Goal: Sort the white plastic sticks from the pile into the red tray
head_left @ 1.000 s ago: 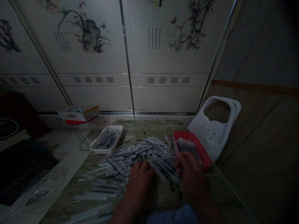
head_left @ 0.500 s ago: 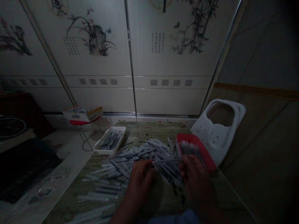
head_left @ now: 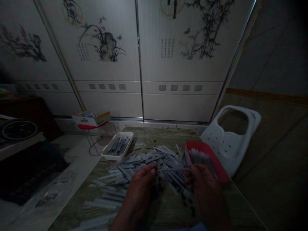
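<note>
A slim, clear pen (head_left: 173, 169) is held level between both hands. My left hand (head_left: 144, 179) pinches at its left end, where a small dark bit shows at the fingertips. My right hand (head_left: 201, 179) has its fingers closed around the right end. Behind and below lies a loose pile of pale, translucent pens (head_left: 144, 158), some with dark lengths inside. Small black pieces (head_left: 187, 199), perhaps caps, are scattered between my hands. Dim light hides the finer detail.
A red tub (head_left: 220, 168) of upright clear tubes stands by my right hand. At the back left of the table (head_left: 163, 134) is a white tray (head_left: 104, 153) of dark pens. A white folding chair (head_left: 226, 144) leans at the right; a carton (head_left: 84, 120) sits left.
The view has shifted, so the scene sits further right and slightly lower. My left thumb and fingers have shifted at the pen's left end; my right hand keeps its hold.
</note>
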Tool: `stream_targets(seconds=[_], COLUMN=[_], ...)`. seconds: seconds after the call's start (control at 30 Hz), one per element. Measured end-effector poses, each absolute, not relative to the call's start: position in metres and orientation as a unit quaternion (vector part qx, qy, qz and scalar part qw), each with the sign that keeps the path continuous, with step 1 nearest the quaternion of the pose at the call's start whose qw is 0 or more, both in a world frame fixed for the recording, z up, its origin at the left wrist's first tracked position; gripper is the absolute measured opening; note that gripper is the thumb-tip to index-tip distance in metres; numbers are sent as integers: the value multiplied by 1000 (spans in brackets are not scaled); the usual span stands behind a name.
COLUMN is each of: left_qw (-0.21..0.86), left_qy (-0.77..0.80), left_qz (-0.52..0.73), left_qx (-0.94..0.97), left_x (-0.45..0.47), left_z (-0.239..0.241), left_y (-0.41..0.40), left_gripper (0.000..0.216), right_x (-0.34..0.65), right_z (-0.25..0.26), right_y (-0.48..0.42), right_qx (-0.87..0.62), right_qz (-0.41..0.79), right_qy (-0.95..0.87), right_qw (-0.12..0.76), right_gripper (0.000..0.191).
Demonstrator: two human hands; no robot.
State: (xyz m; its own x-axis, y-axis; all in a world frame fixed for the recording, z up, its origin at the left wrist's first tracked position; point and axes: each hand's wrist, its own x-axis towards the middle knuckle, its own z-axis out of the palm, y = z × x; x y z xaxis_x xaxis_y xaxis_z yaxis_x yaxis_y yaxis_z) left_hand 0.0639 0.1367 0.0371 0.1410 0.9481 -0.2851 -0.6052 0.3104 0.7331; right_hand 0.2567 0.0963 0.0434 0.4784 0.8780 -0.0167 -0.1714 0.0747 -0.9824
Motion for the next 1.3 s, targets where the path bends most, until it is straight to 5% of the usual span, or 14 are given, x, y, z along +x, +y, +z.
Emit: stream_targets(seconds=[0.43, 0.87, 1.1, 1.3], left_qw=[691, 351, 138, 104], left_qy=[410, 537, 583, 602], left_qz=[530, 502, 246, 176], left_qx=[271, 580, 762, 772], left_x=[62, 48, 55, 58], left_z=[34, 17, 27, 23], left_y=[137, 145, 139, 137], left_gripper=[32, 28, 24, 28], right_x=[258, 258, 258, 256], right_z=[41, 48, 44, 46], right_y=[98, 99, 99, 98], right_qx=[-555, -572, -559, -562], right_qz=[391, 372, 385, 383], right_qy=[-322, -325, -310, -313], right_qw=[660, 655, 666, 663], right_gripper=[34, 33, 35, 35])
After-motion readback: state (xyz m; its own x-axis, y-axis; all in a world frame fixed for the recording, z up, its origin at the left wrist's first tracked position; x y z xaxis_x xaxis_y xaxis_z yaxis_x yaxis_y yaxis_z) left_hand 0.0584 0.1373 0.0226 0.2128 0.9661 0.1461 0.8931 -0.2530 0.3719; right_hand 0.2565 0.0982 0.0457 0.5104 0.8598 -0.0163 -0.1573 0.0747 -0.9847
